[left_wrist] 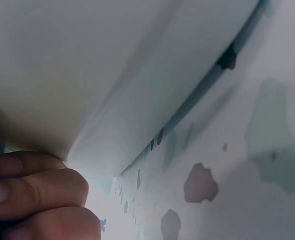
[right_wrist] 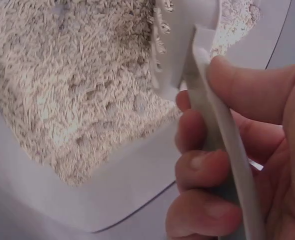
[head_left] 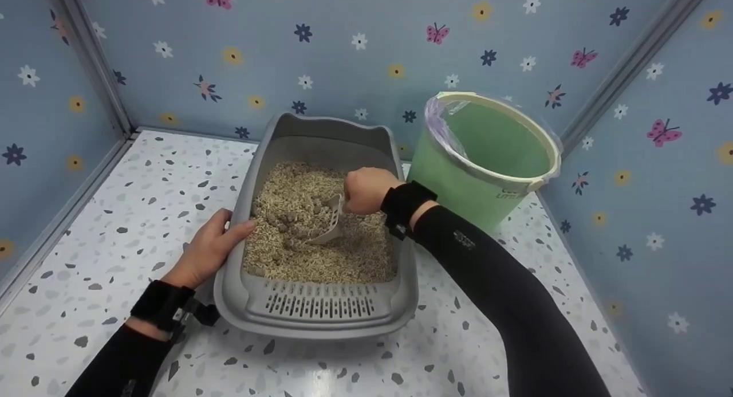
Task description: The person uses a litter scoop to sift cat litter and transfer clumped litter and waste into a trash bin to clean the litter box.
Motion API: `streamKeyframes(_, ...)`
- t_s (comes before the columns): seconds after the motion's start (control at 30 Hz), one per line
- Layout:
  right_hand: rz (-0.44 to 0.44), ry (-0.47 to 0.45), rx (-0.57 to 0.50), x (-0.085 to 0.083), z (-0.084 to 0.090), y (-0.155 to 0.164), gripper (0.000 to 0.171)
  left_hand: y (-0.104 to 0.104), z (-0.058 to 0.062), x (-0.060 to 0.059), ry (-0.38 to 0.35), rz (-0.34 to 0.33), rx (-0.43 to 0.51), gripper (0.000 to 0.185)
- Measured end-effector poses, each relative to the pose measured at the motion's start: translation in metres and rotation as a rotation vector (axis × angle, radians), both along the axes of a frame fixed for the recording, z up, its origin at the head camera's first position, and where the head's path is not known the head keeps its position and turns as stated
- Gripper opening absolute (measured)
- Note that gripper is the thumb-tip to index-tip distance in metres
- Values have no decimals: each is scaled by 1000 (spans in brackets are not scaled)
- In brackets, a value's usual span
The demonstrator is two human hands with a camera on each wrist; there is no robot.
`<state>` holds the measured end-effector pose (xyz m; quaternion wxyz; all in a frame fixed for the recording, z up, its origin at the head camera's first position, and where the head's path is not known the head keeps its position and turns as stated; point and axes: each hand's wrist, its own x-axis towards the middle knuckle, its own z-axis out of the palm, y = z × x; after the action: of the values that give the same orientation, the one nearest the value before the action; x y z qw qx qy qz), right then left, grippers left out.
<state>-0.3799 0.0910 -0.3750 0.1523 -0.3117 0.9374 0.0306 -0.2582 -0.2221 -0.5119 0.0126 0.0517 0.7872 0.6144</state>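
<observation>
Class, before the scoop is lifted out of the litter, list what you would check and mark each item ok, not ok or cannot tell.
1. Right hand grips the scoop handle firmly: ok, fingers curl round it in the right wrist view.
2. Scoop head is in the litter: ok.
3. Left hand steadies the tray: ok, it holds the left rim.
4. Bin is lined and open: ok, it stands right of the tray.
5. A clump is on the scoop: cannot tell.
</observation>
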Motion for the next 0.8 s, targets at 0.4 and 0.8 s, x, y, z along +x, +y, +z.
streamKeyframes(0.4, 34, -123, -59, 3, -26, -17, 53, -1, 0, 0, -1, -3, -17, 57)
streamKeyframes(0.8, -37, -144, -65, 7, -45, -37, 51, -1, 0, 0, 34, 7, -44, 55)
